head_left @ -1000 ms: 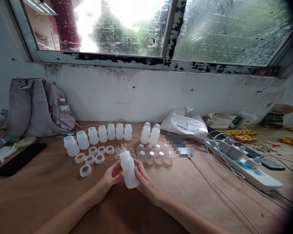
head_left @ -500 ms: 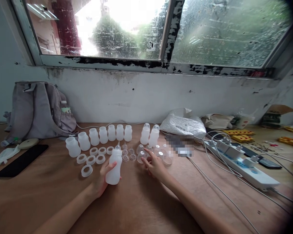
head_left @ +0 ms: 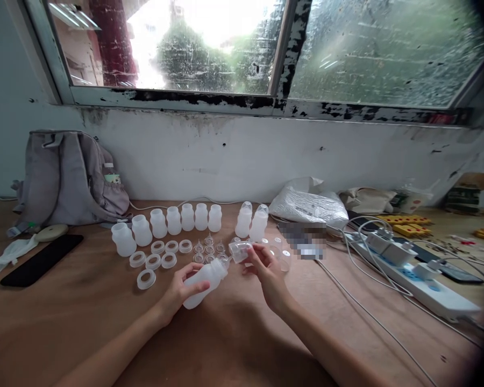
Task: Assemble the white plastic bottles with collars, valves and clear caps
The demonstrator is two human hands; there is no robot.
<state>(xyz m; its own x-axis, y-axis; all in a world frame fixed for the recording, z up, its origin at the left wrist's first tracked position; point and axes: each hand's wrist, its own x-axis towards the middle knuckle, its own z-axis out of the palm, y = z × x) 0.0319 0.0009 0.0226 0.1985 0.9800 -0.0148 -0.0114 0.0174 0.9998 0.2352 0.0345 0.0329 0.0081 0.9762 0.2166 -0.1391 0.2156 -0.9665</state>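
My left hand (head_left: pixel 183 295) is wrapped round a frosted baby bottle (head_left: pixel 205 285), tilted so its nipple end points up and right. Between the fingers of my right hand (head_left: pixel 266 266) is a clear bottle cap (head_left: pixel 240 250), its open side facing the nipple, a small gap apart or just meeting it. More clear caps (head_left: pixel 285 260) stand right of that hand. Behind the held bottle lie several clear nipples (head_left: pixel 210 250), and to their left several white collar rings (head_left: pixel 146 279). Open frosted bottles (head_left: pixel 158 223) form a row behind; two capped bottles (head_left: pixel 259 223) stand to its right.
A grey backpack (head_left: pixel 66 177) and a black flat object (head_left: pixel 42 260) are at the left. On the right are a silver bag (head_left: pixel 308 204), a white power strip (head_left: pixel 439 293) with chargers and loose cables, and yellow parts (head_left: pixel 411 230).
My right hand has picked up a clear cap from the table and brought it to the bottle. My left hand has tilted the bottle over to the right.
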